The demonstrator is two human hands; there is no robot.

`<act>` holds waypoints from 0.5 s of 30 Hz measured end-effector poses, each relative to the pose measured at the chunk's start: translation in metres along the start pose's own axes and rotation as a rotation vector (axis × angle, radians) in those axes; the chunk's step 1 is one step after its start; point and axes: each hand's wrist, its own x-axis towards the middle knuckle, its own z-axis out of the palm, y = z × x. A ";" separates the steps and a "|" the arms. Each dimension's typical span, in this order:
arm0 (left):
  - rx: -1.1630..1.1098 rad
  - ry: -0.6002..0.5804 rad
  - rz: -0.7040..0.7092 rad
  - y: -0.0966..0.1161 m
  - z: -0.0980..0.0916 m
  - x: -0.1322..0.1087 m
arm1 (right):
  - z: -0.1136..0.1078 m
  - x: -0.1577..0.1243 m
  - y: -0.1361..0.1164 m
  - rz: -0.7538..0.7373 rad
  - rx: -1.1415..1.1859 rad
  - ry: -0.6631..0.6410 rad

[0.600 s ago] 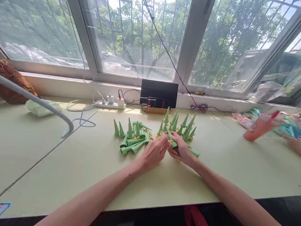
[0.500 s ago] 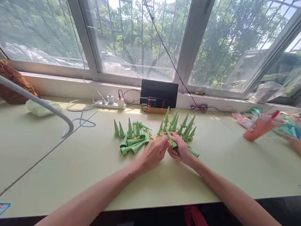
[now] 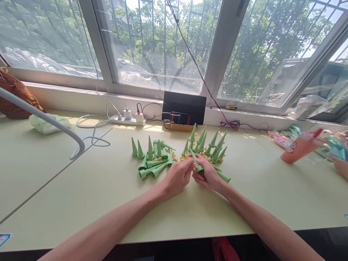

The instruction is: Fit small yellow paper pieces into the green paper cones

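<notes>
My right hand (image 3: 208, 172) is closed around a green plastic watering spike (image 3: 196, 161), a hollow cone with a ridged collar. The spike's tip slants up and left, its wide end down by the palm. My left hand (image 3: 178, 175) is closed, thumb and fingertips pinched against the side of this spike. A speck of yellow shows at those fingertips; what they pinch is too small to make out. Left of my hands, more spikes (image 3: 153, 164) stand or lie in a loose pile. Beyond my right hand, several upright spikes (image 3: 214, 145) carry small yellow pieces at their sides.
Small yellow pieces (image 3: 174, 158) lie between the groups. Behind stand a phone (image 3: 182, 119) and a black tablet (image 3: 185, 99). A power strip (image 3: 127, 121) with cables sits back left. To the right are a tilted pink cup (image 3: 299, 148) and another person's hand (image 3: 341, 166).
Both hands stay together at the same spike, which has shifted very slightly left and turned a little in my right hand. The other person's hand at the right edge has moved slightly.
</notes>
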 end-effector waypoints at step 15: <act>-0.031 0.039 -0.085 0.001 0.007 -0.001 | 0.001 -0.002 0.005 0.003 -0.056 0.108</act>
